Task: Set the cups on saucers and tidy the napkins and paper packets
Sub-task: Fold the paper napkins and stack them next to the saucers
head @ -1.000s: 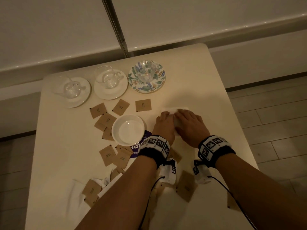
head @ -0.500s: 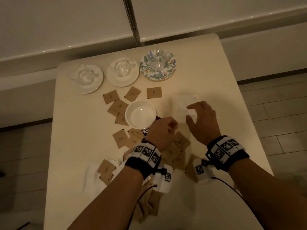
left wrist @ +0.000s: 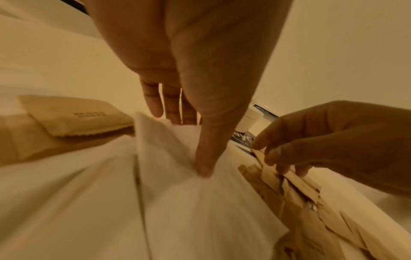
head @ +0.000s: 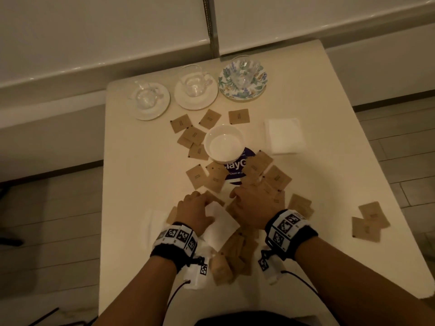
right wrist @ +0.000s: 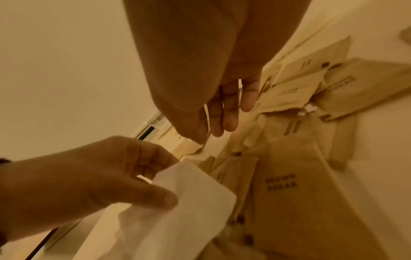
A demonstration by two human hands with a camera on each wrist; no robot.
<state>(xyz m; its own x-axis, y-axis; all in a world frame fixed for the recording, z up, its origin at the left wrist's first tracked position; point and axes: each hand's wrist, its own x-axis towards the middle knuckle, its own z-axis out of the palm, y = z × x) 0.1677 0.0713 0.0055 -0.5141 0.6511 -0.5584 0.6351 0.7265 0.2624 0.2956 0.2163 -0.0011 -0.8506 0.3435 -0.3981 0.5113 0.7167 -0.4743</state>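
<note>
Three glass cups stand on saucers along the far edge: a plain white saucer [head: 150,114], another white saucer [head: 196,103] and a flowered saucer [head: 243,90]. A folded white napkin [head: 283,135] lies flat at mid right. Brown sugar packets [head: 196,176] are scattered over the middle and piled near me. My left hand [head: 200,200] pinches a loose white napkin [head: 220,223] between thumb [left wrist: 203,163] and fingers. My right hand [head: 235,196] hovers beside it over the packet pile [right wrist: 282,184], fingers loosely bent and touching the packets, holding nothing that I can make out.
An empty white bowl [head: 223,143] sits mid table, partly on a purple printed disc [head: 239,167]. Two more packets [head: 368,222] lie near the right edge. Another white napkin [head: 153,222] lies left of my left wrist. The table [head: 131,180] ends at a wall behind.
Both hands have left the folded napkin at mid right and drawn back to the near pile. My left hand has taken hold of a loose white napkin there.
</note>
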